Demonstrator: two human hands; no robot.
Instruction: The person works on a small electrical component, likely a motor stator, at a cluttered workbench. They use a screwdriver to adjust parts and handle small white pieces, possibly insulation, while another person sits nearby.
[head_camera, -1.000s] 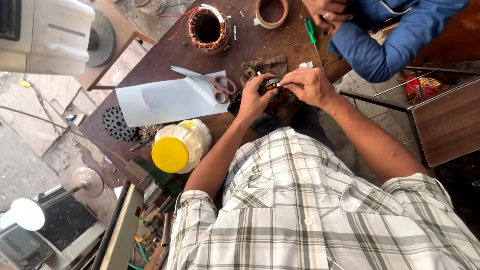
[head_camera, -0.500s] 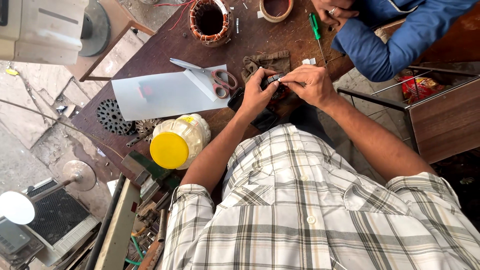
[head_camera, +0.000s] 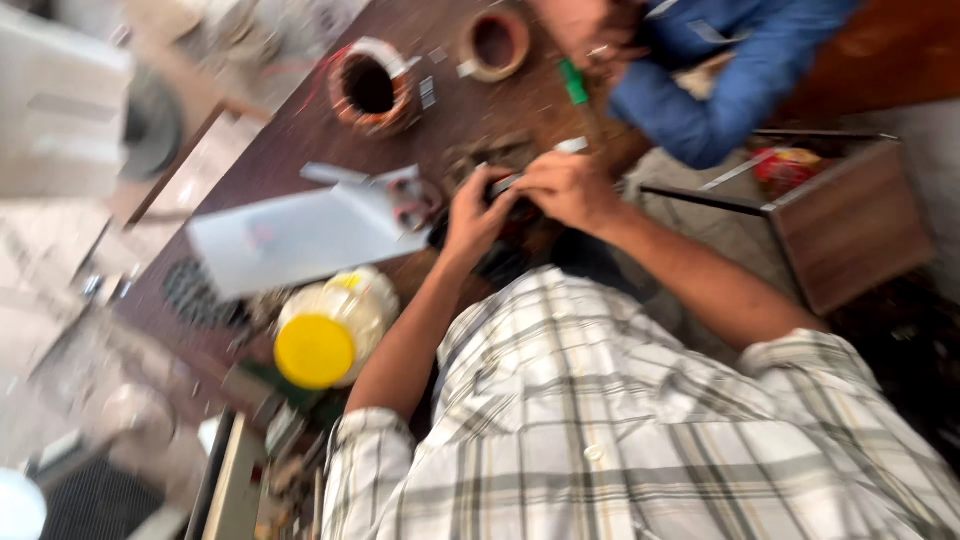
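The picture is motion-blurred. My left hand (head_camera: 474, 216) and my right hand (head_camera: 566, 186) meet over the dark wooden table (head_camera: 300, 150), both closed on a small dark part (head_camera: 503, 187) with a thin grey strip on it. What the part is cannot be made out. Red-handled scissors (head_camera: 410, 200) lie just left of my left hand, on the edge of a white sheet of paper (head_camera: 290, 240). My plaid sleeves and shirt fill the lower half of the view.
A round copper-wound coil (head_camera: 368, 85) and a brown ring (head_camera: 497, 42) sit at the table's far side. Another person's blue sleeve (head_camera: 720, 85) and a green-handled screwdriver (head_camera: 573, 82) are at the top right. A yellow-lidded jar (head_camera: 325, 335) stands at the near left; a wooden stool (head_camera: 850, 220) is at the right.
The view has shifted and blurred. Both hands stay together on the small part, in much the same place by the scissors.
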